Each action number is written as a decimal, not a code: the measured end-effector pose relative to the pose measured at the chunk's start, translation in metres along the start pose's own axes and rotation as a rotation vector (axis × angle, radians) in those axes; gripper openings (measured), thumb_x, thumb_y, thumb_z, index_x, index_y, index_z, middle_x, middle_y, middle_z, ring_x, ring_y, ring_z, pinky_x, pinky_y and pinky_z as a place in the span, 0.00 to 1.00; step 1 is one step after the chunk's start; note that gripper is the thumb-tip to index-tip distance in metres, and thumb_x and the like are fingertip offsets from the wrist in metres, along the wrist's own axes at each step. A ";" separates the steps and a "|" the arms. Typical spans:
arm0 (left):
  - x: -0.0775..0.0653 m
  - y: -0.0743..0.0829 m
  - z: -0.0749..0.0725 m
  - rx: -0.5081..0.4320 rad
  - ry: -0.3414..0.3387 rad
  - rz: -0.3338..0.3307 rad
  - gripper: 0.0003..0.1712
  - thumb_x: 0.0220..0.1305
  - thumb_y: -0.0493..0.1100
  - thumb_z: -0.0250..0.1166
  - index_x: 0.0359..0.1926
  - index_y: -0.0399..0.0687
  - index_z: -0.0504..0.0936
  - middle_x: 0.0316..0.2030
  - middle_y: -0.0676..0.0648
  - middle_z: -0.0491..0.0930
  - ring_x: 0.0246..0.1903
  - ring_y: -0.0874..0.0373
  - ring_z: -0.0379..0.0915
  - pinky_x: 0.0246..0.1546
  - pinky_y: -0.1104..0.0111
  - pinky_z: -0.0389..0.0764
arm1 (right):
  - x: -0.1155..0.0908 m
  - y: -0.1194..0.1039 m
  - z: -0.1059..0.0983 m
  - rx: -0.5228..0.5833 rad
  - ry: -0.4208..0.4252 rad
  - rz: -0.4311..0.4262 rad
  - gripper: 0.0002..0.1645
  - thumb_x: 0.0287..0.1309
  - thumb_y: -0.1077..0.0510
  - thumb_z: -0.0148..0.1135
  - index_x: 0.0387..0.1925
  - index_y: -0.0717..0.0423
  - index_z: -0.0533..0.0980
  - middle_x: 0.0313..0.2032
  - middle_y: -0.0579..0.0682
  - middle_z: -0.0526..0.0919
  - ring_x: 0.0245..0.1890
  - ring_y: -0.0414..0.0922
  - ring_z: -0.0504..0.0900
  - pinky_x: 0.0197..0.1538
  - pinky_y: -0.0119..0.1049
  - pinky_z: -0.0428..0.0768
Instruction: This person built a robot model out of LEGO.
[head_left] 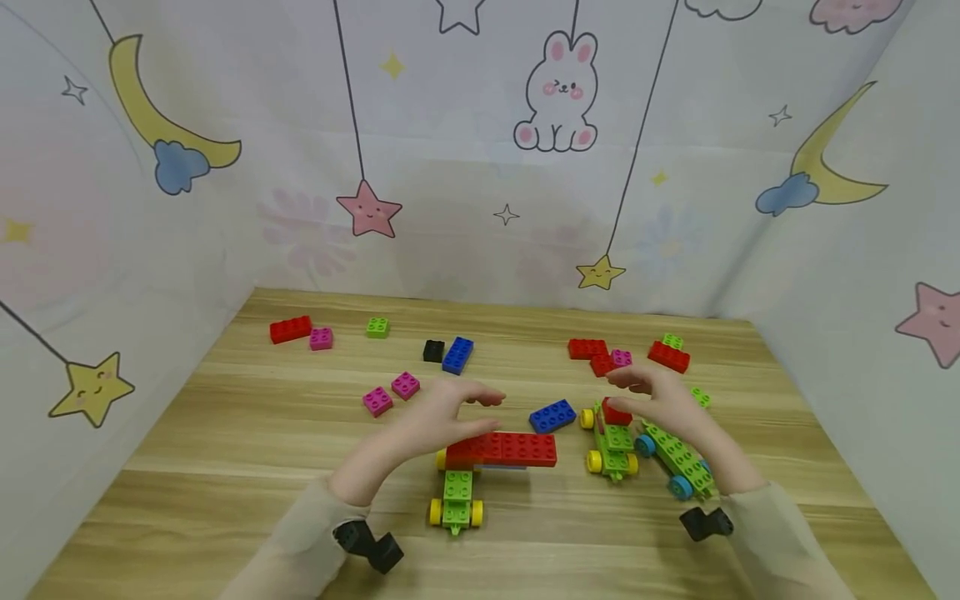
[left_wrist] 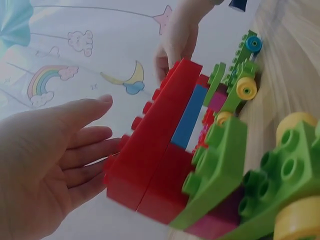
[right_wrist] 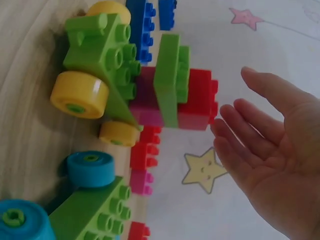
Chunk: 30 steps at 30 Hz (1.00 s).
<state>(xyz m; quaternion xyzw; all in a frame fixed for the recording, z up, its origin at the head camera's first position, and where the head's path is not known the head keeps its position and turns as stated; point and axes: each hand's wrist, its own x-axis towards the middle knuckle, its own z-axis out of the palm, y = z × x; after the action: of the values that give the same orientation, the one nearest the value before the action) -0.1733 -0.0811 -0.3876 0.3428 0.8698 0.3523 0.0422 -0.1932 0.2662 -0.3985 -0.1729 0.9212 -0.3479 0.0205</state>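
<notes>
My left hand (head_left: 450, 417) is held with fingers spread, beside the red bricks (head_left: 525, 448) stacked on a green toy car (head_left: 457, 487) with yellow wheels. In the left wrist view its fingertips are right at the studs of the upper red brick (left_wrist: 155, 135), and a blue brick (left_wrist: 189, 116) shows under its overhanging end. My right hand (head_left: 663, 404) is open too, over a second yellow-wheeled car (head_left: 617, 458). In the right wrist view its fingertips come close to the red brick (right_wrist: 197, 102) topping that car, above a green piece (right_wrist: 167, 82) and a magenta brick (right_wrist: 147, 97).
A long green car (head_left: 678, 457) with blue wheels stands beneath my right forearm. Loose blue (head_left: 552, 416), magenta (head_left: 377, 402), black (head_left: 433, 351), red (head_left: 290, 330) and green bricks (head_left: 378, 327) lie about the wooden table (head_left: 225, 492). A printed white curtain (head_left: 465, 150) hangs behind.
</notes>
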 end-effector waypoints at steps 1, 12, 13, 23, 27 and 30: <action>0.002 0.001 0.002 0.008 -0.005 0.009 0.20 0.65 0.46 0.66 0.55 0.44 0.82 0.51 0.47 0.84 0.52 0.54 0.79 0.54 0.60 0.80 | 0.000 0.003 -0.001 0.010 -0.016 0.000 0.24 0.60 0.54 0.67 0.54 0.62 0.78 0.52 0.60 0.82 0.53 0.59 0.79 0.58 0.57 0.76; 0.013 0.014 0.015 0.018 -0.150 0.027 0.28 0.60 0.51 0.70 0.59 0.45 0.80 0.53 0.49 0.83 0.54 0.56 0.78 0.56 0.61 0.79 | 0.000 0.027 -0.007 0.053 -0.153 -0.050 0.28 0.58 0.55 0.68 0.58 0.64 0.75 0.54 0.64 0.80 0.54 0.58 0.80 0.57 0.59 0.76; 0.014 0.014 0.016 0.014 -0.163 0.030 0.29 0.59 0.51 0.71 0.59 0.44 0.80 0.54 0.49 0.83 0.54 0.55 0.78 0.56 0.61 0.78 | 0.000 0.028 -0.007 0.055 -0.162 -0.050 0.28 0.58 0.55 0.69 0.58 0.64 0.75 0.54 0.64 0.80 0.54 0.58 0.80 0.56 0.58 0.77; 0.020 0.017 0.023 0.006 -0.236 0.021 0.25 0.56 0.45 0.74 0.54 0.42 0.83 0.51 0.46 0.84 0.52 0.54 0.80 0.54 0.64 0.80 | 0.000 0.031 -0.007 0.049 -0.238 -0.025 0.31 0.58 0.52 0.68 0.58 0.67 0.74 0.54 0.64 0.81 0.53 0.60 0.81 0.53 0.52 0.81; 0.020 0.017 0.026 0.042 -0.234 0.020 0.22 0.56 0.45 0.74 0.52 0.43 0.85 0.48 0.48 0.86 0.49 0.57 0.80 0.51 0.69 0.80 | 0.001 0.033 -0.006 0.054 -0.234 -0.024 0.28 0.56 0.52 0.69 0.54 0.65 0.77 0.50 0.60 0.84 0.49 0.54 0.84 0.49 0.43 0.84; 0.020 0.016 0.027 0.059 -0.223 0.030 0.21 0.56 0.45 0.74 0.51 0.44 0.85 0.47 0.49 0.86 0.47 0.59 0.81 0.49 0.71 0.80 | 0.002 0.035 -0.006 0.070 -0.236 0.008 0.25 0.56 0.52 0.70 0.52 0.63 0.78 0.48 0.57 0.85 0.48 0.51 0.84 0.48 0.37 0.83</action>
<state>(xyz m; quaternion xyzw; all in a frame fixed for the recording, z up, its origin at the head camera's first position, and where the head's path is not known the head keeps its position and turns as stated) -0.1711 -0.0440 -0.3939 0.3939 0.8645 0.2869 0.1232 -0.2063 0.2941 -0.4161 -0.2082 0.9004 -0.3570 0.1360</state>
